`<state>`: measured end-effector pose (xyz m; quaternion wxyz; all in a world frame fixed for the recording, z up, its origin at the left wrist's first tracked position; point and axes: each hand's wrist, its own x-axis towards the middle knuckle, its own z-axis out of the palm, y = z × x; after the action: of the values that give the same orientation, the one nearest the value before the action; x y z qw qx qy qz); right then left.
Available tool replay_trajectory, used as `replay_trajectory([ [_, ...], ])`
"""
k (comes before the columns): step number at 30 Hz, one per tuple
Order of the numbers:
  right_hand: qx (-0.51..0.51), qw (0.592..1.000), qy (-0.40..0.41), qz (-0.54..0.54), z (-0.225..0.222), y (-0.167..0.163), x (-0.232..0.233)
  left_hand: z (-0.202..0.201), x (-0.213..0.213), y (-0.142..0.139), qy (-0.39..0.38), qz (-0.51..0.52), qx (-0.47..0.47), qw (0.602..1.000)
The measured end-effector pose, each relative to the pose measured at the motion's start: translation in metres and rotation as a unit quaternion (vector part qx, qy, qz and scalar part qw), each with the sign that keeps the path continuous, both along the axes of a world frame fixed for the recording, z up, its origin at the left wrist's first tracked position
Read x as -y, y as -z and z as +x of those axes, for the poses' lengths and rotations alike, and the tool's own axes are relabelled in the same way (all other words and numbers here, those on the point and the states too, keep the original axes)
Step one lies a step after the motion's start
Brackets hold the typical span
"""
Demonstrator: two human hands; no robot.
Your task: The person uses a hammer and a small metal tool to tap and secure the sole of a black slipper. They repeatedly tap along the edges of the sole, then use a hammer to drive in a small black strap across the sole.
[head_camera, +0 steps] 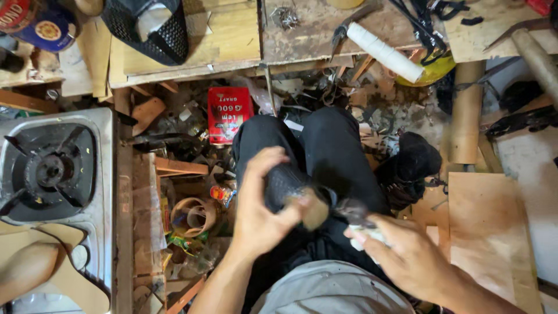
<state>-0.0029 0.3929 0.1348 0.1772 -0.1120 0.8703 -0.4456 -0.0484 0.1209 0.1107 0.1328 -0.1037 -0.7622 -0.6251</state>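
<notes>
Dark cylinder (289, 186), black and ribbed with a pale tan end, is sitting over the person's lap, wrapped in the left hand (261, 209), whose grip is closing fully around it. Right hand (407, 256) is curling its grip around a blurred dark brush (354, 212) and a white cloth (366, 235) just beside the cylinder's tan end.

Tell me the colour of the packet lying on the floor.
Red, with pale print; the packet shows only in the head view.
</notes>
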Motion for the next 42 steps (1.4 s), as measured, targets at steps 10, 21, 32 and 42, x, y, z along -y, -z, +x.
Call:
replay_trajectory([
  [10, 0.132, 0.988, 0.077, 0.011, -0.045, 0.052, 0.031, -0.035, 0.029, 0.062, -0.04, -0.193, 0.024, 0.98],
  [21, -0.153, 0.983, -0.025, 0.098, -0.084, 0.075, 0.082, -0.051, 0.027, 0.09, 0.037, -0.283, -0.009, 0.958],
  [32, -0.144, 0.978, -0.018, 0.147, -0.087, 0.063, 0.096, -0.057, 0.039, 0.104, 0.059, -0.245, -0.018, 0.968],
  [42, -0.196, 0.957, -0.004, 0.212, -0.08, 0.098, 0.098, -0.071, 0.044, 0.086, 0.15, -0.229, 0.021, 0.962],
])
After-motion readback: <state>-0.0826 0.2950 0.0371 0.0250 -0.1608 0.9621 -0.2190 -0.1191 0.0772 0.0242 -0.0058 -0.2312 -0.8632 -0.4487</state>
